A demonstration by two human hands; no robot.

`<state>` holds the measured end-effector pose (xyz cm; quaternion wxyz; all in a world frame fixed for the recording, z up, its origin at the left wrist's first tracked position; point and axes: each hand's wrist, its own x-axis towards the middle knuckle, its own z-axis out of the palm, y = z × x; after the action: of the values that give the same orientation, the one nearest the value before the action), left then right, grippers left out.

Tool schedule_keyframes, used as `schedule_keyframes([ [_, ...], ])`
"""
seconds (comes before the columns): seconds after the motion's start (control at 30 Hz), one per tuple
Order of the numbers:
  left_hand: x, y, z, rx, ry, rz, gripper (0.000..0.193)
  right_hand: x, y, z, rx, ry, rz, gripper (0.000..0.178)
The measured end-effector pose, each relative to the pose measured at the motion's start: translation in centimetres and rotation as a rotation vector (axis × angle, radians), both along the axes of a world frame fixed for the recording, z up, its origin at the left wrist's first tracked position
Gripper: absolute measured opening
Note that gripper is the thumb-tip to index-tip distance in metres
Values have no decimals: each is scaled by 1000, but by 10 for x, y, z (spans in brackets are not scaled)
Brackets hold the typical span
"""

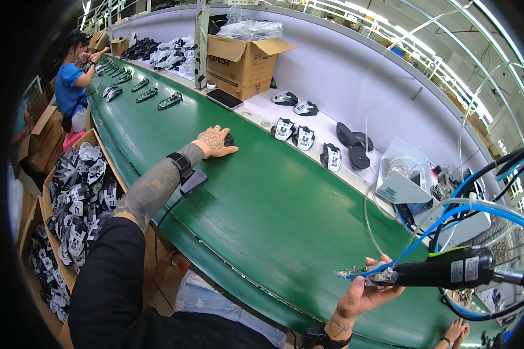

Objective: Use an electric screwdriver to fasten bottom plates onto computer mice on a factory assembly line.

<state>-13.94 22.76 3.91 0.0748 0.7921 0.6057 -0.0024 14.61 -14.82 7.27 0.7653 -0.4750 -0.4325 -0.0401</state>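
My left hand (214,143) reaches far across the green conveyor belt (262,215). Its thumb and fingers close around a small dark part (229,140), mostly covered by the hand. Lower right, my right hand (361,298) grips the metal nose of a black power screwdriver (448,272), its tip pointing left over the belt. Blue and clear hoses run to that tool. Farther up the belt lie several dark mouse bases (170,100) and a grey-and-black mouse shell (112,92).
White-and-black mouse shells (304,137) and dark round pieces (360,156) lie on the side ledge, near a phone-like black slab (225,99) and a cardboard box (241,67). Boxes of shells (84,203) stand at left. A person in blue (73,87) works farther up; another's hands (457,333) show lower right.
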Motion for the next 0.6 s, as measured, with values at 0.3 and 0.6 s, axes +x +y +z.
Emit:
schedule_keyframes([
  [0.3, -7, -6, -37, 666, -229, -75, 47, -13, 10, 12, -12, -80, 2, 66],
  [0.6, 22, -57, -25, 387, -310, -166, 65, -19, -3, 24, 186, 196, 124, 42],
])
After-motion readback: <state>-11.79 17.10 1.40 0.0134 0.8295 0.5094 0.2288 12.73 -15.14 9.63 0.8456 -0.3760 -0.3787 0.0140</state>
